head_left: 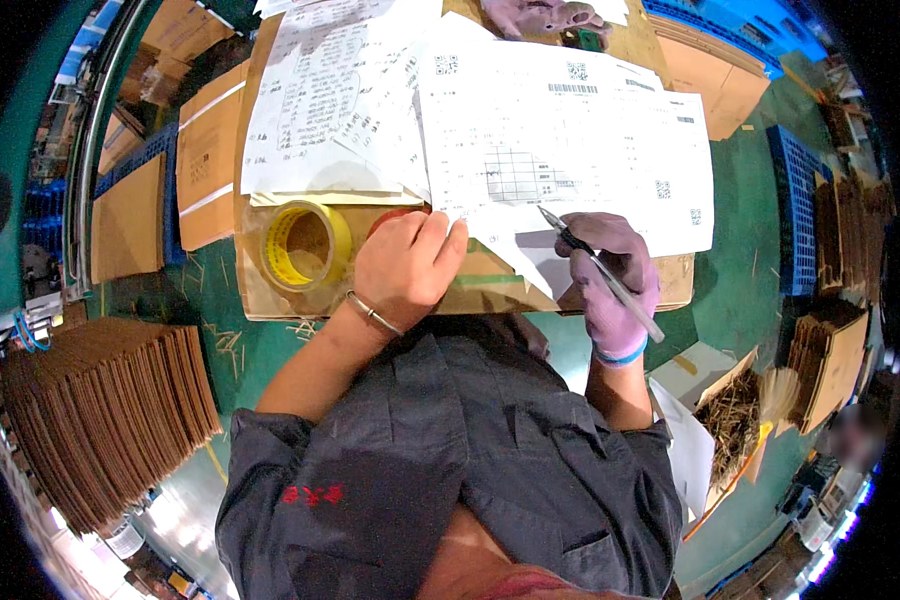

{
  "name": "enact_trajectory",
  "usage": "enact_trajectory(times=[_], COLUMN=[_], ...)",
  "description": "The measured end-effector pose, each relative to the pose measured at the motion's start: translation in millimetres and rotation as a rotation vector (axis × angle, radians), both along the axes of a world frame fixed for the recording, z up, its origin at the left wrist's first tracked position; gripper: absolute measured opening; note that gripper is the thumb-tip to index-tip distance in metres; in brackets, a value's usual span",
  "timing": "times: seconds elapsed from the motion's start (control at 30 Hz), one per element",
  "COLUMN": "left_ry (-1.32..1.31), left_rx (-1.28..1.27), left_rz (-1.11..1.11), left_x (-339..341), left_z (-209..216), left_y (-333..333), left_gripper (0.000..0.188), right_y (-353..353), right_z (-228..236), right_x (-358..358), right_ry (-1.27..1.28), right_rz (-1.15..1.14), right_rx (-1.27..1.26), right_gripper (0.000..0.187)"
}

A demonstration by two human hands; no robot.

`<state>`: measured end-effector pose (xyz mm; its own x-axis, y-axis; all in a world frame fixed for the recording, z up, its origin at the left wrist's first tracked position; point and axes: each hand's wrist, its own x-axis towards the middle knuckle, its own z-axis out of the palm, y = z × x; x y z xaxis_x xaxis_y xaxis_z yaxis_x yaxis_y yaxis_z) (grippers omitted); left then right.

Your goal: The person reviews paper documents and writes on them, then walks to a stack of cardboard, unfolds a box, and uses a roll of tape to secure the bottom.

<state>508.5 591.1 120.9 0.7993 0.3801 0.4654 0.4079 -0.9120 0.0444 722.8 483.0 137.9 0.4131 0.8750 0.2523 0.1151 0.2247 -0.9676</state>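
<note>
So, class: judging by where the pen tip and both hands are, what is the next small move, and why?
Probably lower the pen tip onto the white sheet and write. The gloved right hand grips it, tip poised at the sheet's lower edge, while the bare left hand presses the paper beside the tape roll.

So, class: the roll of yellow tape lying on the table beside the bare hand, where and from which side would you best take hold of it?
The roll of yellow tape lies flat, its open core facing up. Probably best to come from above: thumb inside the core, fingers on the outer rim, pinching the ring wall. The side nearest the left hand looks free; the far side sits close under the papers.
</note>
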Motion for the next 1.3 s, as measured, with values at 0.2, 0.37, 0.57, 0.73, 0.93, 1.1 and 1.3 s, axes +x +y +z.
enact_trajectory(times=[0.2, 0.37, 0.57, 0.73, 0.93, 1.1, 1.3], left_ry=[0.017, -0.031, -0.079, -0.184, -0.425, -0.463, -0.380], left_rx=[-0.015, -0.092, -0.177, -0.240, -0.350, -0.413, -0.337], left_rz=[0.007, -0.032, -0.075, -0.063, 0.102, 0.106, 0.100], left_x=[-2, -2, -4, -5, -8, -9, -11], left_z=[-1, 1, -3, 0, 10, 24, 15], left_y=[-2, -3, -1, 1, -3, -4, -7], left_gripper=[0.024, 0.022, 0.021, 0.014, 0.017, 0.023, 0.020], right_y=[12, 12, 15, -1, -9, -11, -2], right_z=[-17, -23, -22, -18, 6, -6, -19], right_x=[7, 11, 12, 18, 55, 75, 88], right_ry=[-0.094, -0.100, -0.238, -0.297, -0.996, -1.243, -1.334], right_rz=[0.080, 0.092, 0.114, 0.028, -0.176, -0.231, -0.226], right_rx=[-0.121, -0.098, -0.035, 0.091, 0.016, -0.079, -0.053], right_gripper=[0.023, 0.022, 0.024, 0.025, 0.047, 0.059, 0.043])
